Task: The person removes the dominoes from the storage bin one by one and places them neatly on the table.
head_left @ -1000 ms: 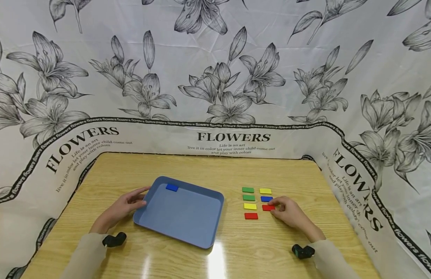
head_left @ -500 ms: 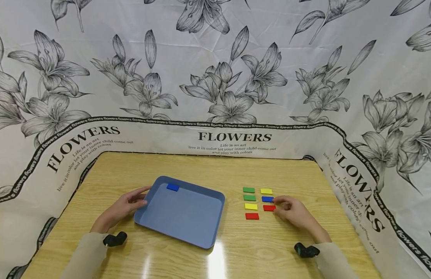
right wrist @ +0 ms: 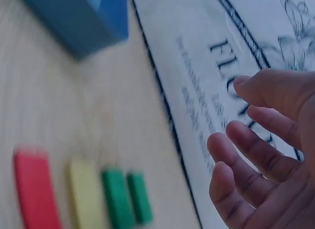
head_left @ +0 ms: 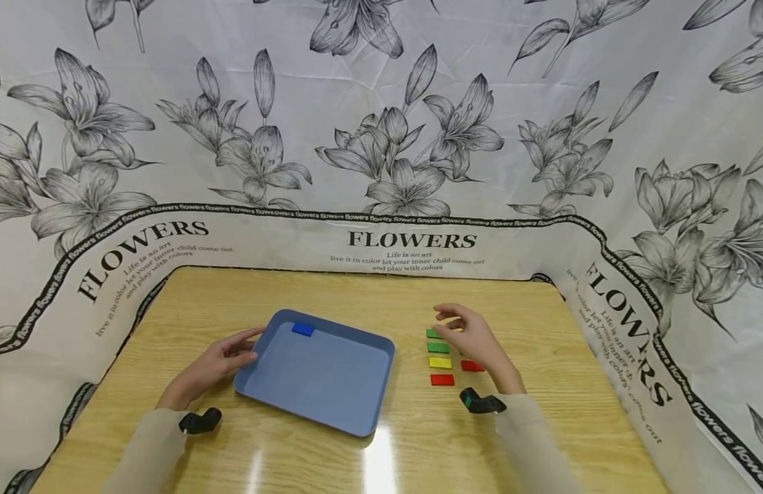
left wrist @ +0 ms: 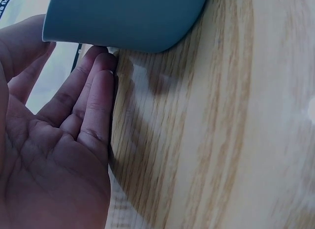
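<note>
My left hand point(head_left: 211, 367) holds the near-left rim of a blue-grey tray point(head_left: 322, 384), thumb over the edge, other fingers against its outer wall. A blue rectangular tile point(head_left: 303, 329) lies in the tray's far-left corner. My right hand point(head_left: 474, 336) is above the tile rows, fingers loosely bent; the right wrist view shows nothing between them. Left of that hand run a partly covered green tile point(head_left: 433, 333), a second green tile point(head_left: 438, 348), a yellow tile point(head_left: 440, 363) and a red tile point(head_left: 442, 379). Another red tile point(head_left: 472, 366) shows beside the right wrist. The hand hides the other tiles there.
The tray and tiles stand on a wood-grain table point(head_left: 406, 439). A white curtain point(head_left: 412, 250) printed with flowers and lettering closes off its back and sides. Dark wrist cameras point(head_left: 200, 420) are worn on both wrists.
My right hand has left the right-hand red tile and moved up and leftward over the upper tiles, now covering the right-hand blue and yellow ones. The left hand and tray stay put.
</note>
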`<state>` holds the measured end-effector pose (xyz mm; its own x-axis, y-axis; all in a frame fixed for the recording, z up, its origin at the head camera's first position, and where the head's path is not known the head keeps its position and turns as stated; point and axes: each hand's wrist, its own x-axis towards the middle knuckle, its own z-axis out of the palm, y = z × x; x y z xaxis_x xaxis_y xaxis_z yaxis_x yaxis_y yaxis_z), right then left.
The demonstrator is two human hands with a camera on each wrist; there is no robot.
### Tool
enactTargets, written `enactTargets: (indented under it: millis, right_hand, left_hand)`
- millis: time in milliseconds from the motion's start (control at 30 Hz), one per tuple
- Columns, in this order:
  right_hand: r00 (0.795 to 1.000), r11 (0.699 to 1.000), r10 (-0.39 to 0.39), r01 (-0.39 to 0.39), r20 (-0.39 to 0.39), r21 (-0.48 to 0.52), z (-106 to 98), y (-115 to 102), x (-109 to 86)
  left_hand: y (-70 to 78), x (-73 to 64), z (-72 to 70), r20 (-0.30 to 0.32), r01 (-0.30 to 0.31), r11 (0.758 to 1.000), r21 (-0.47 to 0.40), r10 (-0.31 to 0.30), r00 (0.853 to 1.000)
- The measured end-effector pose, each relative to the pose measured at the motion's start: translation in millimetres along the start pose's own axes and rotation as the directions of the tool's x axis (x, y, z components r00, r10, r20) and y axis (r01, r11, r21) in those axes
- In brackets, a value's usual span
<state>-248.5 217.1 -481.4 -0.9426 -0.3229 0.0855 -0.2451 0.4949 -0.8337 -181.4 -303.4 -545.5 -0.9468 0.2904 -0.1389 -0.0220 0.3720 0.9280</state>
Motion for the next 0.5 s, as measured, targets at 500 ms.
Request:
enactTargets:
  millis: [500]
  right_hand:
    - [0.974, 0.983, -0.155, 0.136, 0.165, 0.12, 103.2, -70.2, 55.9]
  left_hand:
    - [-0.6, 0.8, 0.4, -0.004, 0.002, 1.0, 0.006, -0.002, 1.0]
